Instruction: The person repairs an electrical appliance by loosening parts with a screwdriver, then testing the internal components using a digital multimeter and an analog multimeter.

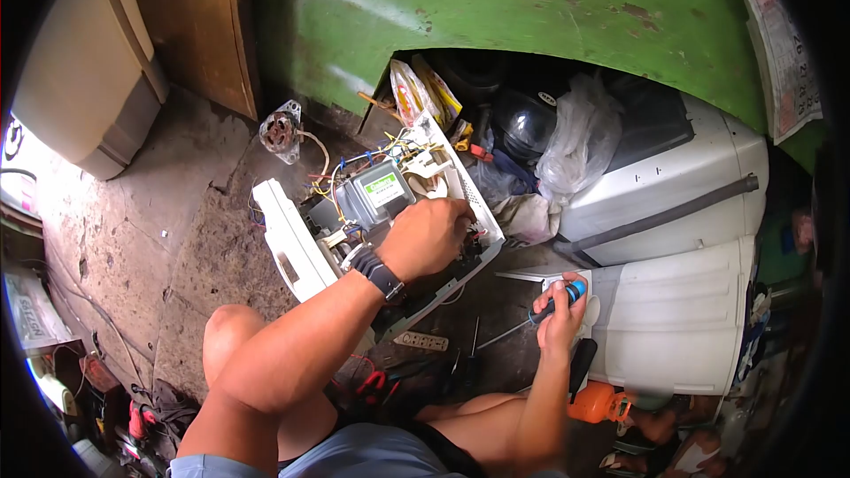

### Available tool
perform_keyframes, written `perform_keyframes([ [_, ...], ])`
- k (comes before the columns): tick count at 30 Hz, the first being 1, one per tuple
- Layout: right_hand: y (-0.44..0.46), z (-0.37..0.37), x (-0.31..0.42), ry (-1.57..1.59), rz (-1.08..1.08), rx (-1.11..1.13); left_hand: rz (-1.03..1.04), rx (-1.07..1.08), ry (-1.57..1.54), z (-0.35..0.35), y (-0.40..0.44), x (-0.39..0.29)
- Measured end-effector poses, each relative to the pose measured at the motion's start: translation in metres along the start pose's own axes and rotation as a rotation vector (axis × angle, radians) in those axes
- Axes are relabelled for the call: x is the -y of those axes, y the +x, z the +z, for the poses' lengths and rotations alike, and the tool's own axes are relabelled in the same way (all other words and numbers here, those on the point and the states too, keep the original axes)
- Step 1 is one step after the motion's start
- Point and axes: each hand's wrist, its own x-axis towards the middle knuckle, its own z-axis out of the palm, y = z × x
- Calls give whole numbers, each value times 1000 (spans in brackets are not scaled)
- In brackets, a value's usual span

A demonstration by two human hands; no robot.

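The opened white appliance [285, 248], wires exposed, sits on the floor [208, 239] directly beneath the left hand [431, 235], which reaches in over its right part with fingers curled; whether they grip anything is hidden. To its right, apart from it, the right hand [560, 323] closes around a screwdriver [537, 314]. A power strip [421, 342] lies just below the appliance.

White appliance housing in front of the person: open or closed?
Open: the white appliance housing shows its wiring and the green-labelled metal unit uncovered, with the left hand over the interior.
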Motion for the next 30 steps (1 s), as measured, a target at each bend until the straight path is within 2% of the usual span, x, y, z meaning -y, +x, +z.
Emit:
perform_keyframes([
  [5,11,-24,-1,-102,71,37,-24,29,-27,-7,1,-4],
  [13,21,-26,-42,58,205,-54,36,75,-43,-7,1,-3],
  [17,27,-16,-31,18,124,-28,42,69,-30,-6,1,-5],
  [21,27,-20,-31,53,130,-41,18,73,-25,-7,2,-9],
  [23,27,-24,-32,65,128,-43,80,-28,7,-4,2,-5],
  [30,18,-32,-26,47,104,-41,31,-8,82,-16,-5,-26],
])
